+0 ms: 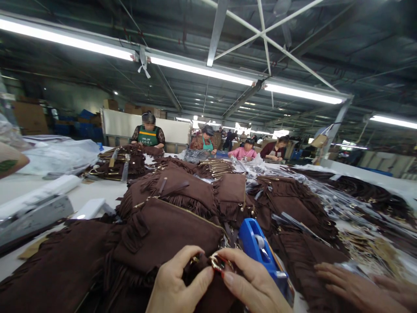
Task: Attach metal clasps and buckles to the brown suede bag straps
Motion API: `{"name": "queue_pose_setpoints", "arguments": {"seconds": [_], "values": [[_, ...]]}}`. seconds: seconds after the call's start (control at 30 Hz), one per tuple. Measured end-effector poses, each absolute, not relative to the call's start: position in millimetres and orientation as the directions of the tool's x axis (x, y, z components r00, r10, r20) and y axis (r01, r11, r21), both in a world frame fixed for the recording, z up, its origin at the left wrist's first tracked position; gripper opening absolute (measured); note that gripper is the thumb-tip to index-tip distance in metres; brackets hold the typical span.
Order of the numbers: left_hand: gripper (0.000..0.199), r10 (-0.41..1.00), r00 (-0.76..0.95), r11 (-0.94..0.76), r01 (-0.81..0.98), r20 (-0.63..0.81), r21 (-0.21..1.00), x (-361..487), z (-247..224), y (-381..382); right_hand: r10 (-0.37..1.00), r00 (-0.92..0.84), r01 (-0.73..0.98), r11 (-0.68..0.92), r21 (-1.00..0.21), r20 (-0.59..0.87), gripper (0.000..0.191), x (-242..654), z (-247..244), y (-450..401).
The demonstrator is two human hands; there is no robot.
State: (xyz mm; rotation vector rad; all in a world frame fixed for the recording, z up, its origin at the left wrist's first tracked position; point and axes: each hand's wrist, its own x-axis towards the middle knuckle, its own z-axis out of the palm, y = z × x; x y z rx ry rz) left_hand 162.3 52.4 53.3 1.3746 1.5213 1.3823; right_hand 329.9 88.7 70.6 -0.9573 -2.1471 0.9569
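At the bottom centre, my left hand [182, 280] pinches a piece of dark brown material beside a small gold-coloured metal ring [215, 262]. Close against it on the right, my right hand [250, 278] holds the ring between thumb and fingers. Just beyond my hands lies a brown fringed bag [172, 230] with a gold zipper along its top edge. A blue tape dispenser [256, 243] stands right behind my right hand. The lower parts of the material at my hands are partly hidden by them.
Another person's hands [352, 282] rest over brown fringed pieces at the lower right. More brown bags [185, 187] are heaped across the table. White plastic wrapping [61, 154] lies at the left, straps in clear plastic [352, 213] at the right. Several people sit beyond.
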Motion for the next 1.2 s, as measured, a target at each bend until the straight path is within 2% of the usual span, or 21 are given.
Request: {"name": "queue_pose_setpoints", "arguments": {"seconds": [0.07,0.17,0.23,0.3,0.37,0.5,0.73,0.83,0.93,1.03,1.2], "values": [[0.017,0.988,-0.11,-0.069,0.309,0.108,0.949,159.9,61.0,59.7,0.776,-0.566,0.46,0.579,-0.674,0.28,0.021,332.3,63.5,90.2],[0.013,0.994,-0.04,-0.079,0.345,0.098,0.935,158.2,62.7,65.8,0.71,-0.593,0.604,0.704,-0.372,0.381,0.027,332.8,46.9,93.5],[0.016,0.993,-0.006,-0.108,0.365,0.119,0.925,160.3,60.6,66.3,0.681,-0.583,0.674,0.71,-0.205,0.443,0.033,331.9,37.3,94.4],[0.019,0.992,0.029,-0.121,0.376,0.119,0.919,163.9,58.7,65.3,0.681,-0.557,0.721,0.681,-0.132,0.476,0.035,330.9,32.0,93.5],[0.018,0.992,0.06,-0.128,0.386,0.114,0.914,167.5,57.7,64.1,0.697,-0.528,0.744,0.655,-0.131,0.485,0.034,330.0,30.6,92.0],[0.019,0.988,0.099,-0.148,0.402,0.118,0.904,171.8,55.5,64.3,0.756,-0.48,0.762,0.611,-0.216,0.445,0.029,327.9,30.1,90.5],[0.019,0.992,0.122,-0.08,0.357,0.038,0.931,172.1,54.7,66.0,0.818,-0.42,0.799,0.539,-0.267,0.393,0.025,325.4,25.2,91.7],[0.021,0.99,0.135,-0.085,0.352,0.039,0.932,173.5,56.0,64.6,0.856,-0.419,0.819,0.5,-0.283,0.302,0.024,323.8,31.8,91.9],[0.028,0.979,0.203,-0.087,0.308,0.023,0.948,172.2,56.6,65.2,0.916,-0.376,0.841,0.4,-0.365,0.138,0.024,322.0,42.7,91.6],[0.043,0.945,0.318,0.013,0.195,-0.076,0.981,164.9,56.5,68.5,0.942,-0.331,0.834,0.32,-0.449,0.055,0.023,322.3,49.9,91.6],[0.057,0.893,0.38,0.267,-0.014,-0.242,0.964,150.8,52.9,71.7,0.948,-0.313,0.835,0.303,-0.46,0.056,0.025,326.8,47.4,94.2]]}}
